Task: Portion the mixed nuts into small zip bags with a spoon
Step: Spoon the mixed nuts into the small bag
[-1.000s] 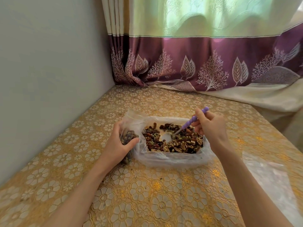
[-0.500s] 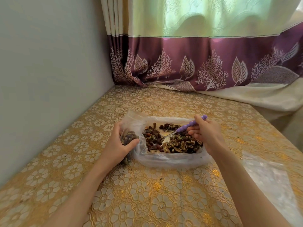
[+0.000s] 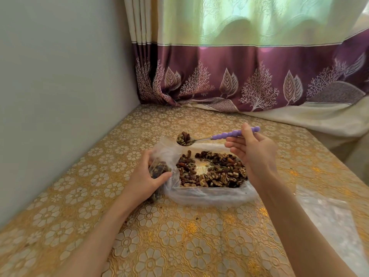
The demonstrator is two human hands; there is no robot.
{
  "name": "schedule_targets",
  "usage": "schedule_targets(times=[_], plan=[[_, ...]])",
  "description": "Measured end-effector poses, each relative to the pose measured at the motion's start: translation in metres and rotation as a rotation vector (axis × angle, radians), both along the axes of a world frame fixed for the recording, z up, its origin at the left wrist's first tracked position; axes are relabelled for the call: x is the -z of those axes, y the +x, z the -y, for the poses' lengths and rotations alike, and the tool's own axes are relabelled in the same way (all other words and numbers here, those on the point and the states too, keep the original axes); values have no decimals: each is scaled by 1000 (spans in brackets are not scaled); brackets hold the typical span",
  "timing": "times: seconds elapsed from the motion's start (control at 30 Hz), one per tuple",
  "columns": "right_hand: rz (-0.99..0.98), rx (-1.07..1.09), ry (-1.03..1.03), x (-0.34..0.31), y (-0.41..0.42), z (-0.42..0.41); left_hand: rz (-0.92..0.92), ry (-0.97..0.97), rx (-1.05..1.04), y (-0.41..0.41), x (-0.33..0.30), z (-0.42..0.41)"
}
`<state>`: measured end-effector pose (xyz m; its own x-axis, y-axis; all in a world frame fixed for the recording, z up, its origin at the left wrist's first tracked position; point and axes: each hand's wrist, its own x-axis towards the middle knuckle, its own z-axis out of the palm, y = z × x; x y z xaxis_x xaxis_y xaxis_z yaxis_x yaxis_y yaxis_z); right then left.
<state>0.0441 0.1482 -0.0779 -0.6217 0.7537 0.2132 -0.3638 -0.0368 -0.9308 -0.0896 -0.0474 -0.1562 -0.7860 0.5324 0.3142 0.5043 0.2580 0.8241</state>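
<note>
Right hand [image 3: 254, 154]: fingers grasp the purple handle of a spoon [image 3: 217, 136], its bowl heaped with mixed nuts, above the open mouth of the small zip bag [image 3: 161, 154]. Left hand [image 3: 145, 181]: fingers wrapped around that part-filled bag, upright on the tabletop [image 3: 179, 236], touching the plastic-lined tray of nuts [image 3: 211, 170].

The left hand [image 3: 143, 181] covers the lower part of the zip bag [image 3: 159, 170]; its seal cannot be made out. The right hand [image 3: 254, 154] hides the middle of the spoon [image 3: 219, 136] handle. A clear bag [image 3: 327, 220] at right is blurred and cut off by the edge. Both forearms and the worktop [image 3: 179, 236] run out of frame.
</note>
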Motion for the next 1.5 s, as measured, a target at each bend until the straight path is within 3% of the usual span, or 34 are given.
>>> schedule_targets(times=[0.2, 0.4, 0.57, 0.73, 0.93, 1.07, 1.5], plan=[[-47, -113, 298, -3, -4, 30, 47, 15, 8, 1, 0, 0], [-62, -240, 405, -1, -5, 34, 59, 45, 11, 3, -1, -1], [-71, -205, 345, 0, -4, 25, 65, 47, -10, 1, 0, 0], [-67, 84, 232, 5, -3, 3, 60, 32, -23, 0, 2, 0], [93, 255, 379, 22, -6, -15, 53, 27, -22, -1, 2, 0], [246, 223, 408, 33, -9, -21, 45, 22, -26, -1, 2, -1], [343, -138, 133, 33, -11, -10, 14, 6, -32, -2, 3, -1]])
